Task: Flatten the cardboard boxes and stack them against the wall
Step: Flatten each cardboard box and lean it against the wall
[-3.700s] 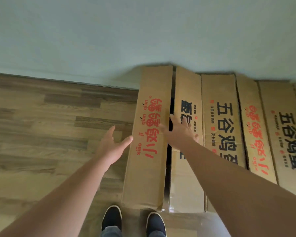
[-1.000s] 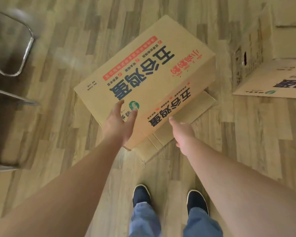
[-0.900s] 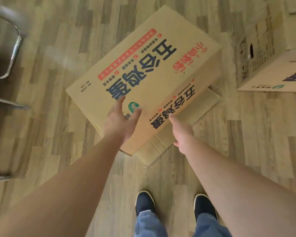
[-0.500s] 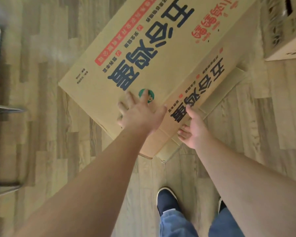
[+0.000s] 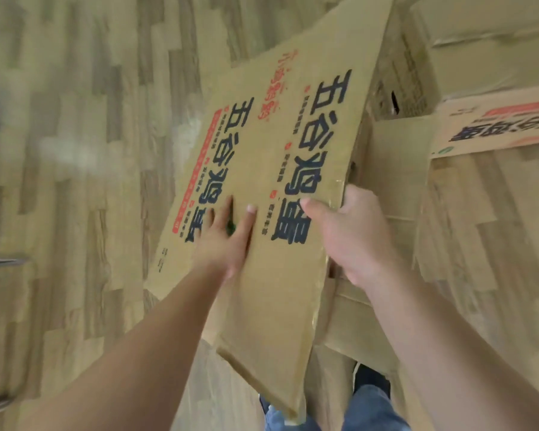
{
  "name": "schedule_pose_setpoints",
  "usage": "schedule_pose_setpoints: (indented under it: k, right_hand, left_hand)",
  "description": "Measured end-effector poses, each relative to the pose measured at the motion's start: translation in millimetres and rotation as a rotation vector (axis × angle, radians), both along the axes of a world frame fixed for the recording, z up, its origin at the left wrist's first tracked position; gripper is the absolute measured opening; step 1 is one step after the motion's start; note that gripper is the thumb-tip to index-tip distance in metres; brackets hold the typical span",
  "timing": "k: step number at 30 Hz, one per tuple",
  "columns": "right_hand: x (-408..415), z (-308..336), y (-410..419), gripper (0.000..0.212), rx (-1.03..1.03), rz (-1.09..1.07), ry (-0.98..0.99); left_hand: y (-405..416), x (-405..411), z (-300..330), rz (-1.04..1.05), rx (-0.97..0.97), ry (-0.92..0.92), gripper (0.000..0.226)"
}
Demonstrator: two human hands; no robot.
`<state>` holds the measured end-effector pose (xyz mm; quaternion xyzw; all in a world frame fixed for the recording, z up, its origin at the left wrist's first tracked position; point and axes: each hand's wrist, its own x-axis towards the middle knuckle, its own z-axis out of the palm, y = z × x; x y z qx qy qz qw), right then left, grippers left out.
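Cardboard box [image 5: 280,169] — left hand [image 5: 227,241] flat on it, right hand [image 5: 352,231] gripping its edge, fingers hidden.

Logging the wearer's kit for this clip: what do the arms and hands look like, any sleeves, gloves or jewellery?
Both forearms are bare up to the frame edge, with no sleeves in view. The left hand and right hand have no gloves, and no rings, watch or wristband show. Nails are short and unpainted. Lower down, blue jeans and a dark shoe are visible.
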<state>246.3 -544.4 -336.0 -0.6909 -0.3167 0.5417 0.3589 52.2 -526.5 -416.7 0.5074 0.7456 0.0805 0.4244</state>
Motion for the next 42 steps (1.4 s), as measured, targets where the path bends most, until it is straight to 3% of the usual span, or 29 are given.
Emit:
schedule_pose_setpoints:
  k: [3, 6, 9, 13, 15, 17, 18, 20, 24, 27, 30, 32, 35, 38, 40, 42]
  right_hand:
    - [-4.3, 14.0, -18.5, 0.018, -0.028, 0.131, 0.034]
    - [-16.5, -7.7, -28.1, 0.021, -0.152, 0.294, -0.110]
    - [-28.5, -42.3, -46.8, 0.017, -0.241, 0.520, -0.268]
    - [-14.1, -59.0, -62.1, 0.027, -0.245, 0.603, -0.329]
    - [4.6, -56.4, -56.2, 0.042, -0.075, 0.722, -0.665]
    - [23.4, -54.9, -51.0, 0.073, 0.147, 0.726, -1.028]
    - [32.3, -56.3, -50.0, 0.090, 0.173, 0.703, -1.103]
    - [54.0, -58.8, -44.6, 0.113, -0.011, 0.666, -1.057]
    - [82.6, -84.2, -37.0, 0.126, -0.438, 0.581, -0.981]
    - [77.8, -81.6, -27.5, 0.104, -0.489, 0.560, -0.968]
    - [85.6, -46.7, -21.2, 0.057, -0.404, 0.562, -0.974]
    - [93.1, -24.8, -33.1, 0.047, -0.391, 0.613, -0.966]
    - [91.2, -15.4, -43.1, 0.070, -0.312, 0.726, -0.929]
    - [101.0, -42.7, -28.6, 0.086, -0.352, 0.668, -0.756]
    - [109.8, -74.4, -19.1, 0.089, -0.381, 0.587, -0.698]
    - [119.0, -105.0, -13.8, 0.118, -0.386, 0.456, -0.599]
  left_hand:
    - [-3.2, 14.2, 16.9, 0.125, 0.040, -0.270, 0.087]
    - [-12.6, 33.3, 27.0, 0.144, -0.038, -0.447, 0.087]
    - [-17.3, 57.1, 25.7, 0.110, -0.089, -0.462, 0.091]
    - [-19.6, 80.4, 3.6, 0.060, -0.138, -0.363, 0.102]
    - [-14.6, 89.8, -4.8, 0.034, -0.183, -0.293, 0.108]
    - [-9.3, 98.7, -7.6, -0.005, -0.226, -0.218, 0.108]
    - [-8.1, 100.8, -8.2, -0.010, -0.241, -0.190, 0.106]
    - [-7.5, 101.5, -10.6, -0.009, -0.248, -0.161, 0.106]
    - [-7.3, 95.1, -11.0, -0.020, -0.257, -0.142, 0.107]
    - [-6.6, 101.9, -3.0, -0.059, -0.290, -0.149, 0.107]
    - [-13.1, 96.1, 2.6, -0.082, -0.325, -0.121, 0.107]
    - [-25.1, 88.4, 7.0, -0.099, -0.334, -0.117, 0.106]
    - [-41.3, 79.3, 5.6, -0.180, -0.310, -0.051, 0.089]
    - [-41.8, 77.4, -10.2, -0.205, -0.209, 0.041, 0.080]
    - [-36.0, 73.8, -25.2, -0.115, -0.125, 0.109, 0.095]
    - [-32.2, 69.4, -45.5, 0.079, -0.155, 0.071, 0.127]
